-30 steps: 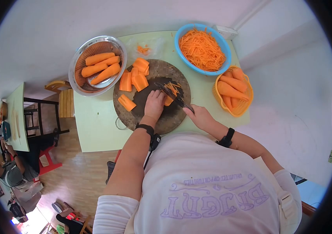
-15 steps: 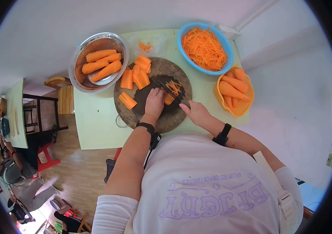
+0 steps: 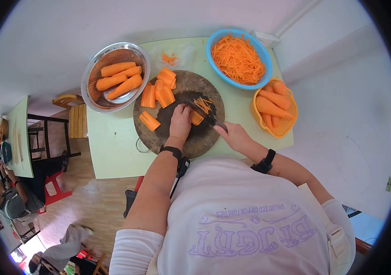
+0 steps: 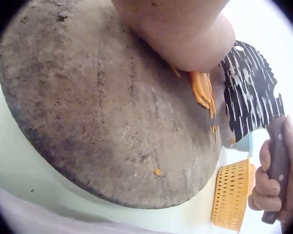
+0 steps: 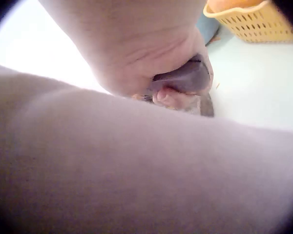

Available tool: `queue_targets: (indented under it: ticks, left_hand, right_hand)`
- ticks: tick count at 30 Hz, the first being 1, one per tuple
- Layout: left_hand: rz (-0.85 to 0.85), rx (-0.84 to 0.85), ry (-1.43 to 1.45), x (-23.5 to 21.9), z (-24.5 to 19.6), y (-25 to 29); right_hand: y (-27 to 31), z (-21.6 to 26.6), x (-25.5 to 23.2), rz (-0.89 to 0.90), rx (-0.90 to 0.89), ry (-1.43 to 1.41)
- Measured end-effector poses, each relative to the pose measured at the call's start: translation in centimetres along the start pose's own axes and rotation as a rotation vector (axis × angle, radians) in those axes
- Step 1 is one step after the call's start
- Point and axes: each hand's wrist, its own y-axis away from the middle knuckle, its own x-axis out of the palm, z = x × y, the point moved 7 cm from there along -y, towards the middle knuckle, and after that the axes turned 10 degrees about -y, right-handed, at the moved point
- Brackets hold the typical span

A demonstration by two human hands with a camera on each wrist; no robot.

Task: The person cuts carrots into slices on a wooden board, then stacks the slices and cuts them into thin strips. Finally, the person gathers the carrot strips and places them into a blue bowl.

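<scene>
A dark-bladed cleaver (image 4: 249, 85) is in my right hand (image 3: 237, 138), its fingers wrapped around the brown handle (image 4: 279, 168). On the round chopping board (image 3: 200, 142), my left hand (image 3: 180, 123) holds down a stack of carrot slices (image 4: 201, 88), its fingertips close beside the blade. Part of the stack is hidden under that hand. Thin carrot strips (image 3: 203, 104) lie just past the blade. Several cut carrot pieces (image 3: 164, 96) rest on the board's far left, with one more piece (image 3: 149, 121) nearer. The right wrist view shows mainly the fist around the handle end (image 5: 185, 78).
A metal basin (image 3: 86, 87) with peeled carrots stands at the left of the pale green table (image 3: 113, 158). At the back right is a blue bowl (image 3: 210, 52) of shredded carrot, and beside it a yellow basket (image 3: 278, 130) of whole carrots. Carrot scraps (image 3: 169, 58) lie on plastic behind the board.
The cleaver shifts slightly among the strips while my left hand stays on the slices. The head view tilts a little and back. In the background, a person walks along the floor at lower left.
</scene>
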Motion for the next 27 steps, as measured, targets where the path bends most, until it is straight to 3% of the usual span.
queue_targets:
  ticks: [15,18,24,27]
  left_hand:
    - [-0.007,0.0,0.015,0.2,0.1,0.0]
    - [-0.006,0.012,0.025,0.2,0.1,-0.1]
    - [-0.01,-0.002,0.065,-0.1,0.0,-0.1]
    - [-0.01,-0.013,0.074,0.0,0.3,0.0]
  right_hand:
    - [-0.5,0.4,0.3,0.041,0.038,-0.006]
    - [-1.2,0.2,0.9,0.057,0.064,0.1]
    - [-1.9,-2.0,1.1,-0.026,0.027,-0.054]
    - [-1.6,-2.1,0.9,-0.007,0.135,-0.198]
